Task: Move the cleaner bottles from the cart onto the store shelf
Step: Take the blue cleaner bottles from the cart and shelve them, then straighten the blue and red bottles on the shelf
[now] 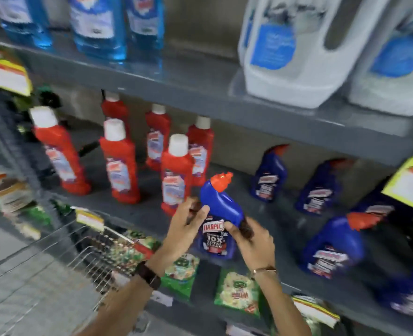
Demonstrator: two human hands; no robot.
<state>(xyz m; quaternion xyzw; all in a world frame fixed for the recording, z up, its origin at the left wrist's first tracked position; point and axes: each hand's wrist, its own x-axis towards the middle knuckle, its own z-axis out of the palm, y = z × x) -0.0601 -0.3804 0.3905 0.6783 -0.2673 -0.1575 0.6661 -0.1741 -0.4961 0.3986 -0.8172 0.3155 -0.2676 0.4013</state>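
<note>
Both of my hands hold one blue cleaner bottle [221, 209] with an orange-red cap, upright at the front of the grey middle shelf [137, 212]. My left hand [188, 224] grips its left side at the neck. My right hand [251, 241] grips its right side over the label. More blue bottles [268, 175] of the same kind stand on the shelf to the right, and red bottles [120, 163] with white caps stand to the left. The wire cart [84, 258] is at the lower left, its inside mostly out of view.
The upper shelf [200, 93] carries clear blue bottles [98, 27] and large white jugs [295, 52]. Yellow price tags [6, 73] hang at the shelf edges. Green packets [237, 292] lie on the shelf below. A free strip of shelf lies between the red and blue bottles.
</note>
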